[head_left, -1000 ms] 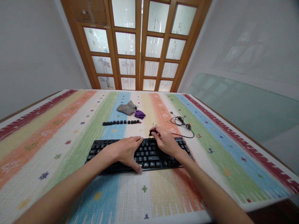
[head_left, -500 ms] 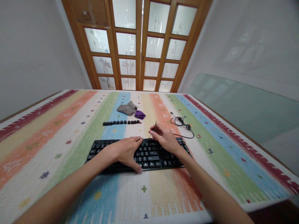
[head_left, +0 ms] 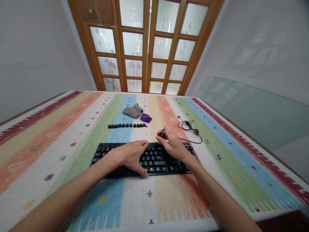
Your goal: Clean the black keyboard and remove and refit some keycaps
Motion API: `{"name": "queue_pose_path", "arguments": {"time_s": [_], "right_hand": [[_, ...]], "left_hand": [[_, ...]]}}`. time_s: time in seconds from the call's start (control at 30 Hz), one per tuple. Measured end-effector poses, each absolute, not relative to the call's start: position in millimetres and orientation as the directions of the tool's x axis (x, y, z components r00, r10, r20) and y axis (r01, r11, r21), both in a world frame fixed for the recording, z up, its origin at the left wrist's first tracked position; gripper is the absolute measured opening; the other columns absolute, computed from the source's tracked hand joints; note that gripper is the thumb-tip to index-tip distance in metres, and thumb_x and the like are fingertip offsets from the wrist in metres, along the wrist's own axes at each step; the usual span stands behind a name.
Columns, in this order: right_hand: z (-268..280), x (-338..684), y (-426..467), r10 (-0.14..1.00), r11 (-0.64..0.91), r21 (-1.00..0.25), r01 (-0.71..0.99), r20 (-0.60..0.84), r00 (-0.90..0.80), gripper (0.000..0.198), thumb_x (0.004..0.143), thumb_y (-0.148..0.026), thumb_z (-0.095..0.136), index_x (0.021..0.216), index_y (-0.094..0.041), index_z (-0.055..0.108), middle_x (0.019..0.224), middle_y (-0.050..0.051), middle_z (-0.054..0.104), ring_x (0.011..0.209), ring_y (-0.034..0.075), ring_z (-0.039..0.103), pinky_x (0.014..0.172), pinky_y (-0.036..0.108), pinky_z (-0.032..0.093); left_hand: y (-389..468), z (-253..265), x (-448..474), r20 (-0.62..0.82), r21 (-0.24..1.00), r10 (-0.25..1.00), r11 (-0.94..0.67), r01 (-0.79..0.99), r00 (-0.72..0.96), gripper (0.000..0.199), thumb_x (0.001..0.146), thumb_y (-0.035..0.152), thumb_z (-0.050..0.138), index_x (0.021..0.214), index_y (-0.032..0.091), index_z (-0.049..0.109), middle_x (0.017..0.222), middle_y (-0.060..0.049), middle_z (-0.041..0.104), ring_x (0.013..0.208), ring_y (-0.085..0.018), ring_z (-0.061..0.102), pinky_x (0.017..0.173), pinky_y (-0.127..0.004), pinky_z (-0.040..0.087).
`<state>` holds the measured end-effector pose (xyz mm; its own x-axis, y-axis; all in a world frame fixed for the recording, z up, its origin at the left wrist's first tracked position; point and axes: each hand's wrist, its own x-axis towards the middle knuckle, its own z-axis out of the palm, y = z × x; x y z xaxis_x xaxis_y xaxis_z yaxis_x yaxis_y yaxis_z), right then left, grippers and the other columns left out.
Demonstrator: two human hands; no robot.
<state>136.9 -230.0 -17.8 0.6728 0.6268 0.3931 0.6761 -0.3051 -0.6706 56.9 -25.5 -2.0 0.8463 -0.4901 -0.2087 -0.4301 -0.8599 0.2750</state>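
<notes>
A black keyboard (head_left: 158, 163) lies on the striped cloth in front of me. My left hand (head_left: 132, 158) spans it, thumb at the front edge and fingertips by the back edge, holding it down. Above the keyboard's back edge, my right hand (head_left: 172, 144) pinches a small, thin, wire-like tool (head_left: 163, 131); its lower end is mostly hidden by the fingers. Behind the keyboard, several loose black keycaps (head_left: 127, 125) stand in a row with a small gap in it.
Beyond the keycaps lie a grey cloth (head_left: 132, 111) and a purple cloth (head_left: 146, 118). A bundled black cable (head_left: 190, 128) rests at the back right. The striped tablecloth (head_left: 149, 206) covers the table. Wooden glass-paned doors (head_left: 147, 61) stand behind it.
The view has shifted slightly. My right hand has tilted a little, and the tool's thin wires show less below the fingers. My left hand stays on the keyboard.
</notes>
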Motion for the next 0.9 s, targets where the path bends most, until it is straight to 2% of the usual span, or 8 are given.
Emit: {"name": "queue_pose_path", "arguments": {"time_s": [0.17, 0.3, 0.5, 0.7, 0.9], "right_hand": [[-16, 135, -230, 0.664, -0.294, -0.649, 0.702, 0.389, 0.638, 0.012, 0.097, -0.027, 0.044, 0.098, -0.019, 0.054, 0.09, 0.007, 0.064, 0.081, 0.019, 0.06, 0.076, 0.034, 0.046], [-16, 136, -230, 0.653, -0.3, -0.648, 0.7, 0.396, 0.646, 0.014, 0.097, -0.03, 0.047, 0.094, -0.02, 0.054, 0.085, 0.005, 0.064, 0.08, 0.019, 0.061, 0.076, 0.033, 0.046], [-20, 137, -229, 0.607, -0.323, -0.665, 0.673, 0.4, 0.687, 0.011, 0.097, -0.029, 0.049, 0.092, -0.019, 0.052, 0.076, 0.002, 0.061, 0.07, 0.017, 0.058, 0.07, 0.031, 0.044], [-24, 136, -225, 0.61, -0.321, -0.619, 0.717, 0.444, 0.656, 0.01, 0.096, -0.028, 0.05, 0.091, -0.02, 0.052, 0.084, 0.005, 0.063, 0.078, 0.018, 0.059, 0.073, 0.031, 0.044], [-27, 136, -225, 0.596, -0.324, -0.626, 0.71, 0.448, 0.667, 0.009, 0.096, -0.029, 0.05, 0.093, -0.02, 0.05, 0.085, 0.005, 0.062, 0.078, 0.019, 0.06, 0.073, 0.032, 0.045]], "left_hand": [[-24, -4, 56, -0.203, 0.277, -0.492, -0.858, -0.433, 0.847, 0.116, 0.056, 0.075, 0.067, 0.146, 0.011, 0.03, 0.149, -0.023, 0.04, 0.134, -0.037, 0.042, 0.111, -0.045, 0.033], [-23, -4, 56, -0.217, 0.272, -0.49, -0.861, -0.43, 0.844, 0.12, 0.056, 0.075, 0.068, 0.147, 0.009, 0.027, 0.152, -0.025, 0.034, 0.137, -0.037, 0.039, 0.112, -0.043, 0.031], [-26, -2, 56, -0.222, 0.286, -0.493, -0.858, -0.428, 0.841, 0.117, 0.055, 0.073, 0.07, 0.145, 0.009, 0.032, 0.15, -0.024, 0.039, 0.135, -0.038, 0.041, 0.112, -0.044, 0.031], [-29, 5, 54, -0.243, 0.282, -0.486, -0.863, -0.418, 0.839, 0.116, 0.057, 0.072, 0.069, 0.145, 0.005, 0.031, 0.151, -0.025, 0.036, 0.136, -0.036, 0.04, 0.114, -0.04, 0.031], [-28, 4, 54, -0.237, 0.281, -0.488, -0.862, -0.421, 0.84, 0.116, 0.057, 0.071, 0.069, 0.146, 0.008, 0.029, 0.151, -0.024, 0.037, 0.136, -0.036, 0.04, 0.114, -0.043, 0.03]]}}
